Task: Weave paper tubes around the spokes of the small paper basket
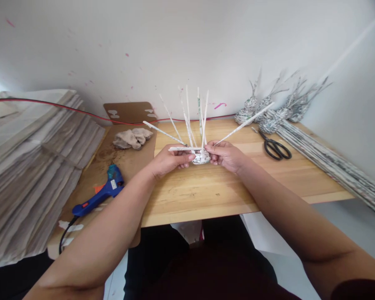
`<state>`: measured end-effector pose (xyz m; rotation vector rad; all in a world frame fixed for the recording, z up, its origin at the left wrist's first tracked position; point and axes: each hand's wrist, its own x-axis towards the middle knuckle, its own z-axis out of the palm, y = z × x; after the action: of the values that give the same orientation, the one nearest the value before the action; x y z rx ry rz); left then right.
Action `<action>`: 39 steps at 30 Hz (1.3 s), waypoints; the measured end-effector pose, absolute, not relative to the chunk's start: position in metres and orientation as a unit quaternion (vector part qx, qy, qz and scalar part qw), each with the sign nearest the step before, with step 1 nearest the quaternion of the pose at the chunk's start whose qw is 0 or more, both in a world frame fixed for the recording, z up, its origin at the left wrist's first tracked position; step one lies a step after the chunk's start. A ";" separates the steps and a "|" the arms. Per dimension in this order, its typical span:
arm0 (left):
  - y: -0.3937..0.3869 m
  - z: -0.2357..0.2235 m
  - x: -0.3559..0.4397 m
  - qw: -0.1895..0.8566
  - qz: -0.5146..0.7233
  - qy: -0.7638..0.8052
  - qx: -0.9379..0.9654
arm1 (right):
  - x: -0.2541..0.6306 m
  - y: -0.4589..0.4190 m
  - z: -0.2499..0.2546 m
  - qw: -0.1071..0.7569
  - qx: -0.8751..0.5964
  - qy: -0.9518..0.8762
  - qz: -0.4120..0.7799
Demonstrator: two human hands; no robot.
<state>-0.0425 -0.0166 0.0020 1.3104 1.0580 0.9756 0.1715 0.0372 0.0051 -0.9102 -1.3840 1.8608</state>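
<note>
A small basket woven from rolled paper (pixel 201 158) is held between my two hands just above the wooden table. Several paper sticks rise and fan out from its rim. My left hand (pixel 174 158) grips the basket's left side, thumb on the wall, with one paper stick lying flat across above the thumb. On the other side, my right hand (pixel 223 154) pinches the rim close to the upright sticks. A longer paper stick (pixel 245 123) slants up to the right from behind the right hand.
A blue glue gun (pixel 101 196) lies on the left board near a crumpled cloth (pixel 133 138). Stacked newspaper (pixel 40 166) fills the far left. Black scissors (pixel 276 148), woven paper pieces (pixel 270 112) and a bundle of paper sticks (pixel 328 160) lie right. A red-black cable (pixel 90 113) runs along the wall.
</note>
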 end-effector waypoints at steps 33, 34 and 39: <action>-0.018 0.009 -0.037 0.514 0.424 0.560 0.492 | 0.169 0.040 0.000 0.376 -0.344 -0.513 0.691; -0.021 0.010 -0.035 0.494 0.432 0.539 0.528 | 0.169 0.040 0.000 0.380 -0.350 -0.521 0.680; -0.028 0.012 -0.027 0.282 0.561 0.482 0.611 | 0.166 0.035 -0.003 0.389 -0.379 -0.640 0.543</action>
<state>-0.0268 -0.0284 0.0124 1.6355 1.2921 1.5035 0.1661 0.0348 -0.0029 -0.9641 -1.6269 1.3817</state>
